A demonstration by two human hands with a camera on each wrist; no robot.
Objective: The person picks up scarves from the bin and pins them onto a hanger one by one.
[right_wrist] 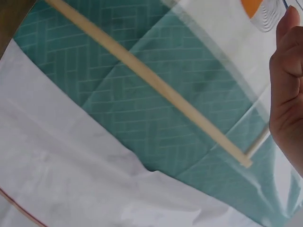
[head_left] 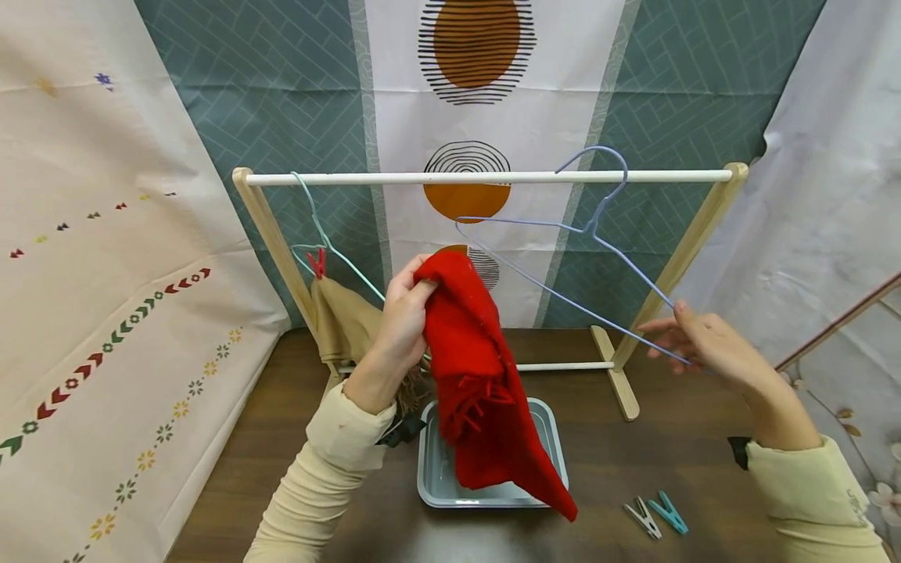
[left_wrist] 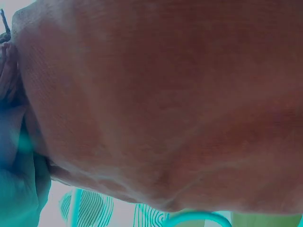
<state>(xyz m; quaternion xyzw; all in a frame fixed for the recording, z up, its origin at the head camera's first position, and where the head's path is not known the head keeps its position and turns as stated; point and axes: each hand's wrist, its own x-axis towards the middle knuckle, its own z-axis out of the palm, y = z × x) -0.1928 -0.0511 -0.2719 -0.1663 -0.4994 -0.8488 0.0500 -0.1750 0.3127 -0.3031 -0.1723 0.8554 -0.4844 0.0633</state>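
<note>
A red fringed scarf [head_left: 468,336] hangs folded from my left hand [head_left: 404,320], which pinches its upper end above the tray. In the left wrist view cloth [left_wrist: 156,104] fills most of the frame, and part of the left hand [left_wrist: 19,184] shows at the edge. My right hand [head_left: 704,344] holds the right corner of a lavender hanger [head_left: 591,227], thumb on top. The hanger's hook reaches over the white rail [head_left: 422,178], and its body tilts toward me. Only part of the right hand [right_wrist: 289,85] appears in the right wrist view.
A beige cloth [head_left: 345,313] hangs at the left on a mint hanger [head_left: 320,223], with a red clothespin [head_left: 318,263] on it. Below the scarf lies a grey tray [head_left: 556,438]. White [head_left: 644,518] and teal [head_left: 669,512] clothespins lie on the table, front right. Wooden posts [head_left: 693,246] support the rail.
</note>
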